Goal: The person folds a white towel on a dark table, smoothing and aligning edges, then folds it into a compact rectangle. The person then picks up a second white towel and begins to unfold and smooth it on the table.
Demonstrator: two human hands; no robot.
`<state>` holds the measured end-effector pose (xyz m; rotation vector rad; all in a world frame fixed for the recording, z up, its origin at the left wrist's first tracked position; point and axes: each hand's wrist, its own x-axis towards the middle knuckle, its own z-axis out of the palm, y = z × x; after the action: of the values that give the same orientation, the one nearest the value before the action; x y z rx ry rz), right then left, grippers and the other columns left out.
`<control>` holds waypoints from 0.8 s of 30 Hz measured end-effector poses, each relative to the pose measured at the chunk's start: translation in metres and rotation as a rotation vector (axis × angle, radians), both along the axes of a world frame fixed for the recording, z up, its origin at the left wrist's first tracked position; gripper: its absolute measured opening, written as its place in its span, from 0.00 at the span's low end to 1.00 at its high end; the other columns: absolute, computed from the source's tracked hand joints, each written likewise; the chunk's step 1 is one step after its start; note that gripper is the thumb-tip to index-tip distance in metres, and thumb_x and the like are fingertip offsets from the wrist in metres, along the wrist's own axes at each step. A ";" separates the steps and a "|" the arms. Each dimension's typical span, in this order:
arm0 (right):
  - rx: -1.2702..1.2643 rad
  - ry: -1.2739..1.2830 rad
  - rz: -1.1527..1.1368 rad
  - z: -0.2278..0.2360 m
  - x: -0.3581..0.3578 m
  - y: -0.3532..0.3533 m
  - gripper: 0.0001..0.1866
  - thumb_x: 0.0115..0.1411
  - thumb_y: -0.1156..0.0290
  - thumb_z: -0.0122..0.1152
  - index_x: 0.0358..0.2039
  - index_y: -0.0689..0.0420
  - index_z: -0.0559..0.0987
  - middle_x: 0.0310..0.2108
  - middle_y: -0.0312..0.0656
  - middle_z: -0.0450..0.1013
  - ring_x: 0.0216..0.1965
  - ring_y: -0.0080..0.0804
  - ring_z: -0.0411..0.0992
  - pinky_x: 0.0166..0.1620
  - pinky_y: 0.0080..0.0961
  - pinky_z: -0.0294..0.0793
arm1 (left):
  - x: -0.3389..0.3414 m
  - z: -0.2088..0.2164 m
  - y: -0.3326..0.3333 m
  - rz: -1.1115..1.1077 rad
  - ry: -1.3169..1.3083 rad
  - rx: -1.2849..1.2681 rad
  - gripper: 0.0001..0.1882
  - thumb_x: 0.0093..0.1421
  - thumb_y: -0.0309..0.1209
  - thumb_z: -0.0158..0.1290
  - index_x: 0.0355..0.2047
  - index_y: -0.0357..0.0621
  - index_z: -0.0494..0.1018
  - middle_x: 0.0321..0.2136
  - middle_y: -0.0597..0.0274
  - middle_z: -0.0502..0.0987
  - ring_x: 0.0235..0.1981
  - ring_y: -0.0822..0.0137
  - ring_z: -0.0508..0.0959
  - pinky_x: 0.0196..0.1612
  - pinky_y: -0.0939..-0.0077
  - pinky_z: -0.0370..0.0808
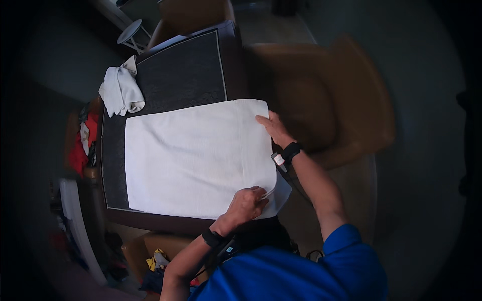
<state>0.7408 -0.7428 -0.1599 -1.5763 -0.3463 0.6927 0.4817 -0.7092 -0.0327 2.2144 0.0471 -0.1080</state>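
Observation:
A white towel (196, 155) lies spread as a broad rectangle over the dark tabletop (181, 72), with soft wrinkles across it. At its near right corner, the fingers of my left hand (245, 204) are pinched on the towel's edge, where a fold curls up and a layer hangs past the table. Farther along the right edge, my right hand (275, 129) grips the towel, thumb on top and the other fingers hidden beneath. A second, crumpled white cloth (122, 89) rests at the table's left edge, beyond the towel.
Brown chairs stand at the table's right (311, 100) and far end. Another chair (138, 251) holds clothes near me on the left. Red and dark clothes (85, 140) are piled beside the left edge. A round white stool (129, 31) stands at the far left.

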 end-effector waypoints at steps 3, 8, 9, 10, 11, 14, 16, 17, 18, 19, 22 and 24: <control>0.150 0.049 0.019 0.005 -0.005 -0.002 0.19 0.61 0.62 0.61 0.46 0.64 0.78 0.40 0.38 0.77 0.38 0.24 0.73 0.44 0.26 0.73 | -0.003 0.005 -0.013 -0.002 0.060 -0.049 0.06 0.56 0.24 0.58 0.32 0.35 0.74 0.26 0.45 0.74 0.26 0.42 0.76 0.29 0.55 0.72; 0.336 0.110 -0.050 0.012 0.014 -0.015 0.19 0.63 0.60 0.61 0.46 0.63 0.78 0.40 0.36 0.77 0.38 0.22 0.72 0.43 0.25 0.73 | 0.026 0.045 -0.022 -0.052 0.035 -0.121 0.07 0.56 0.24 0.57 0.33 0.35 0.73 0.28 0.44 0.74 0.27 0.41 0.76 0.30 0.54 0.72; 0.345 0.127 -0.088 0.011 0.015 -0.020 0.19 0.63 0.59 0.61 0.46 0.63 0.78 0.40 0.36 0.77 0.37 0.22 0.72 0.43 0.25 0.73 | 0.031 0.043 -0.026 -0.075 0.003 -0.115 0.07 0.56 0.24 0.58 0.34 0.35 0.73 0.28 0.44 0.74 0.28 0.41 0.76 0.30 0.54 0.72; 0.240 0.146 -0.057 0.002 0.013 -0.028 0.20 0.63 0.58 0.61 0.46 0.62 0.78 0.39 0.35 0.77 0.37 0.21 0.72 0.42 0.25 0.73 | 0.032 0.029 -0.032 -0.091 0.016 -0.076 0.07 0.56 0.24 0.58 0.34 0.36 0.73 0.29 0.44 0.75 0.28 0.40 0.76 0.31 0.53 0.74; 0.136 0.162 -0.029 -0.013 0.009 -0.036 0.21 0.63 0.56 0.61 0.46 0.61 0.78 0.39 0.35 0.77 0.36 0.21 0.72 0.42 0.24 0.73 | 0.030 0.001 -0.036 -0.112 0.026 -0.037 0.07 0.56 0.25 0.58 0.34 0.36 0.73 0.29 0.44 0.76 0.29 0.40 0.77 0.31 0.52 0.75; 0.006 0.228 0.064 -0.018 -0.008 -0.051 0.23 0.63 0.49 0.60 0.42 0.57 0.78 0.33 0.32 0.73 0.32 0.19 0.70 0.38 0.22 0.72 | 0.022 -0.041 -0.042 -0.059 0.017 0.052 0.09 0.55 0.25 0.58 0.36 0.38 0.73 0.30 0.44 0.76 0.30 0.39 0.78 0.32 0.51 0.76; 0.045 0.384 0.004 -0.005 -0.029 -0.060 0.23 0.63 0.45 0.59 0.41 0.55 0.76 0.29 0.31 0.70 0.30 0.20 0.70 0.36 0.21 0.72 | 0.015 -0.053 -0.045 -0.021 0.087 0.108 0.14 0.54 0.28 0.60 0.41 0.40 0.73 0.33 0.46 0.77 0.32 0.41 0.79 0.34 0.52 0.78; 0.094 0.405 -0.026 -0.015 -0.037 -0.067 0.24 0.64 0.45 0.57 0.43 0.54 0.76 0.30 0.32 0.72 0.31 0.21 0.72 0.36 0.23 0.73 | 0.017 -0.049 -0.046 -0.057 0.095 0.116 0.15 0.54 0.28 0.60 0.41 0.40 0.72 0.34 0.47 0.77 0.32 0.42 0.79 0.34 0.53 0.78; 0.082 0.435 -0.064 -0.025 -0.045 -0.076 0.23 0.64 0.46 0.58 0.42 0.55 0.76 0.30 0.32 0.73 0.30 0.21 0.71 0.35 0.22 0.72 | 0.018 -0.042 -0.049 -0.092 0.103 0.123 0.16 0.54 0.29 0.61 0.42 0.40 0.72 0.34 0.48 0.77 0.33 0.43 0.79 0.35 0.54 0.78; 0.072 0.470 -0.087 -0.032 -0.057 -0.083 0.22 0.64 0.48 0.59 0.42 0.56 0.76 0.30 0.32 0.73 0.29 0.21 0.70 0.35 0.22 0.72 | 0.017 -0.038 -0.049 -0.115 0.117 0.134 0.17 0.53 0.30 0.61 0.43 0.41 0.72 0.35 0.49 0.76 0.33 0.44 0.80 0.35 0.55 0.79; -0.064 0.080 -0.312 -0.072 -0.107 -0.112 0.17 0.66 0.57 0.58 0.39 0.60 0.78 0.30 0.37 0.76 0.33 0.22 0.72 0.38 0.25 0.73 | 0.020 -0.039 -0.054 -0.247 0.039 0.299 0.19 0.51 0.32 0.63 0.41 0.40 0.72 0.36 0.51 0.75 0.38 0.50 0.79 0.36 0.60 0.79; -0.046 -0.002 -0.465 -0.094 -0.142 -0.139 0.10 0.64 0.66 0.61 0.38 0.61 0.78 0.27 0.34 0.75 0.31 0.21 0.71 0.37 0.26 0.73 | 0.020 -0.042 -0.061 -0.319 0.011 0.391 0.18 0.49 0.31 0.63 0.39 0.39 0.72 0.36 0.51 0.74 0.39 0.51 0.78 0.36 0.61 0.79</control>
<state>0.5983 -0.8820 -0.2535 -1.6238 0.0397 0.3397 0.5018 -0.7701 -0.0749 2.5964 -0.3040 -0.3102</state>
